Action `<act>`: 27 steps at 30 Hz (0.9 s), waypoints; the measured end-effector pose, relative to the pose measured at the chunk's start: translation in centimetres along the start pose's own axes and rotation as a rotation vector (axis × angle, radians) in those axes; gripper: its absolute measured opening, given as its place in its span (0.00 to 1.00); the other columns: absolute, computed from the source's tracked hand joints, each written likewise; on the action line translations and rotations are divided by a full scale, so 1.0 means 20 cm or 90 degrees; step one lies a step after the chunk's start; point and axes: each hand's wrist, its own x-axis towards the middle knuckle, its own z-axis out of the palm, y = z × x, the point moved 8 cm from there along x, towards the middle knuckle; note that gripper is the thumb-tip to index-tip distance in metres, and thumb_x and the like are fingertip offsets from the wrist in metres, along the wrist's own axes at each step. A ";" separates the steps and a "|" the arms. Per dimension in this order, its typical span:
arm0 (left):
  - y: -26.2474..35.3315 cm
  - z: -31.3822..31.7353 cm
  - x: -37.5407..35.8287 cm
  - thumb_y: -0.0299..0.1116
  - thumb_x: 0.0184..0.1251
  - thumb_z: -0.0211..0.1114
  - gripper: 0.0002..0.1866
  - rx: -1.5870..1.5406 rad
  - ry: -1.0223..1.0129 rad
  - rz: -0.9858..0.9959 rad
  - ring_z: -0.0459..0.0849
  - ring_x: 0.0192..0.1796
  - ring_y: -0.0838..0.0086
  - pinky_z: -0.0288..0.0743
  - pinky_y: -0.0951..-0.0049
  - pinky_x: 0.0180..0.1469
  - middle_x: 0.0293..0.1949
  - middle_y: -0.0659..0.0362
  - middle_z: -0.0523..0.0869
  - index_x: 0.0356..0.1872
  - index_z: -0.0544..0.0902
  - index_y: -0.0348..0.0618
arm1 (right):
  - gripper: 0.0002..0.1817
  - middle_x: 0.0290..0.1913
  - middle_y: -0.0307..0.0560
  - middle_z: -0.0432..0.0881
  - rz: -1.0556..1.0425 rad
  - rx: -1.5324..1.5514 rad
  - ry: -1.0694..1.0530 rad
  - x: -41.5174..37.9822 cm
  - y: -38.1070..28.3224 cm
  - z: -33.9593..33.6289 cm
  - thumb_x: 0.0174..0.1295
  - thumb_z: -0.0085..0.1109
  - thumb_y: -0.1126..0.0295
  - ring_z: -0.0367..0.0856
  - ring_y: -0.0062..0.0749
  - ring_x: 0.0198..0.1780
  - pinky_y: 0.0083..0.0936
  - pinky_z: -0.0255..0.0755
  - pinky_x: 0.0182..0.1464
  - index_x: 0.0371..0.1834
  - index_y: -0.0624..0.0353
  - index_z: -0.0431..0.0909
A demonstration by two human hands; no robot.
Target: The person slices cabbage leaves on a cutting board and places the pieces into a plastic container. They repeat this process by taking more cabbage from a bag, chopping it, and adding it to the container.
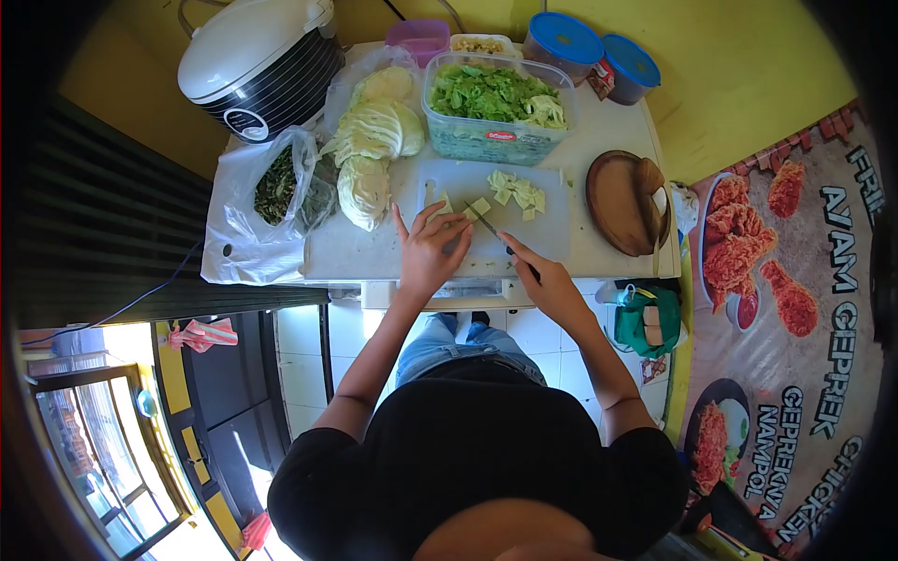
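A kitchen knife (488, 224) is in my right hand (547, 280), whose fingers are wrapped round its black handle. The blade points up and left, its tip at a pale green piece of cabbage (478, 208) on the white cutting board (554, 220). My left hand (432, 251) rests at the board's left side, bent fingers pressing on cabbage leaf (445, 203) just left of the blade; the fingers partly cover it. A small heap of cut cabbage (517, 194) lies right of the knife tip. Left of the board are large cabbage pieces (365, 192), partly on a plastic bag.
A clear tub (500, 145) of shredded greens stands behind the board. To the right lies a brown wooden plate (613, 206); a plastic bag of dark leaves (278, 187) sits left. Blue-lidded containers (566, 37), a purple tub (418, 39) and a rice cooker (257, 65) stand at the back.
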 end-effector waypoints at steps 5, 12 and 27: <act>0.00 0.00 0.00 0.38 0.60 0.69 0.07 -0.006 0.002 0.000 0.77 0.61 0.71 0.32 0.35 0.73 0.43 0.72 0.87 0.38 0.90 0.55 | 0.27 0.34 0.58 0.82 -0.004 -0.036 0.018 -0.01 0.01 0.02 0.72 0.46 0.69 0.83 0.51 0.32 0.35 0.75 0.40 0.74 0.35 0.63; 0.00 0.00 0.00 0.37 0.60 0.70 0.07 -0.007 -0.001 -0.006 0.77 0.61 0.71 0.30 0.34 0.73 0.42 0.72 0.87 0.38 0.91 0.56 | 0.28 0.32 0.58 0.82 0.020 -0.086 0.009 0.02 0.04 0.07 0.71 0.46 0.70 0.82 0.55 0.32 0.40 0.75 0.39 0.74 0.36 0.61; 0.03 0.00 0.01 0.39 0.61 0.70 0.09 0.041 -0.023 0.010 0.75 0.63 0.67 0.26 0.32 0.71 0.45 0.73 0.87 0.42 0.90 0.58 | 0.24 0.50 0.54 0.83 0.098 0.054 0.044 0.00 0.08 -0.02 0.74 0.46 0.70 0.75 0.24 0.38 0.21 0.71 0.49 0.73 0.42 0.66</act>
